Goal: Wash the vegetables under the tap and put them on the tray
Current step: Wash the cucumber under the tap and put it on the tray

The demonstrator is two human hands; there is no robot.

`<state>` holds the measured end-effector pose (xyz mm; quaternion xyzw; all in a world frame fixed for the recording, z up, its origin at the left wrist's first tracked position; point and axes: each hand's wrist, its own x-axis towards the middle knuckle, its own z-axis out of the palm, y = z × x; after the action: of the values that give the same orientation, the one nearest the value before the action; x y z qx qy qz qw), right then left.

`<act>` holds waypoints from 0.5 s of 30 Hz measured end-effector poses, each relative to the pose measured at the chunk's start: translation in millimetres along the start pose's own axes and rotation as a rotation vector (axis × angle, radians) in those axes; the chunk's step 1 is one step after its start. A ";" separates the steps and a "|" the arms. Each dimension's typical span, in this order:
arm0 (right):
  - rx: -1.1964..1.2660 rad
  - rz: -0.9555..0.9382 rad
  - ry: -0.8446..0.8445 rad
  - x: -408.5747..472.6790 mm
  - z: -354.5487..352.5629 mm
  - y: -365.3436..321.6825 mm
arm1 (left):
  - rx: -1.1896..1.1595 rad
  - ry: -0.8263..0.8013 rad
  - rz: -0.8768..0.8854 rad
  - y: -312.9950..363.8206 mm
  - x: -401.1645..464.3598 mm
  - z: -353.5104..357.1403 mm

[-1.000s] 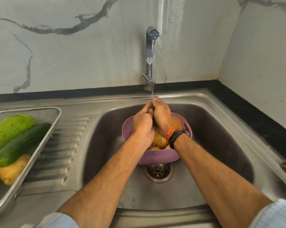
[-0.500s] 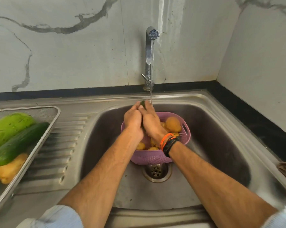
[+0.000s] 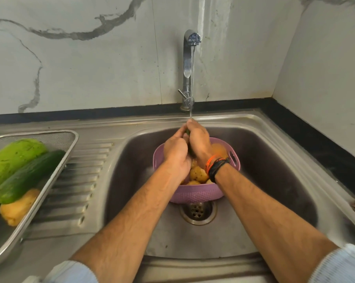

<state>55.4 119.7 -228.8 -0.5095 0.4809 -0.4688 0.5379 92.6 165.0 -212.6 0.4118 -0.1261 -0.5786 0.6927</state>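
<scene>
Head view: steel sink [image 3: 274,152] below marble wall [image 3: 91,68]; left hand [image 3: 175,154] and right hand [image 3: 199,141] grip a green vegetable [image 3: 188,132]; no writing readable.

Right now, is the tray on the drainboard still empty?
No: the mesh tray already holds a cucumber, a light green gourd and a potato.

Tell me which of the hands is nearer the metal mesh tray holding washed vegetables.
Left. The left hand is on the tray's side of the purple basket; the right hand is beyond it, farther away.
</scene>
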 end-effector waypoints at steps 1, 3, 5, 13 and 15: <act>-0.021 -0.003 -0.005 -4.1 0.5 1.8 | 0.013 0.012 0.004 0.1 1.1 -0.1; -0.103 -0.043 -0.051 -14.7 1.3 4.9 | 0.033 0.065 0.018 3.4 7.3 -2.3; -0.144 -0.053 -0.110 -19.0 4.5 6.7 | 0.040 0.107 0.035 8.9 15.2 -8.4; -0.157 -0.051 0.076 -9.5 -7.7 1.2 | 0.021 0.041 0.036 14.8 14.5 -14.0; -0.206 -0.084 0.112 -10.6 -15.9 -2.6 | 0.040 0.019 0.040 14.9 13.9 -12.8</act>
<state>38.5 128.6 -226.1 -0.5546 0.5340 -0.4669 0.4350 115.5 157.7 -214.2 0.4284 -0.1394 -0.5581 0.6968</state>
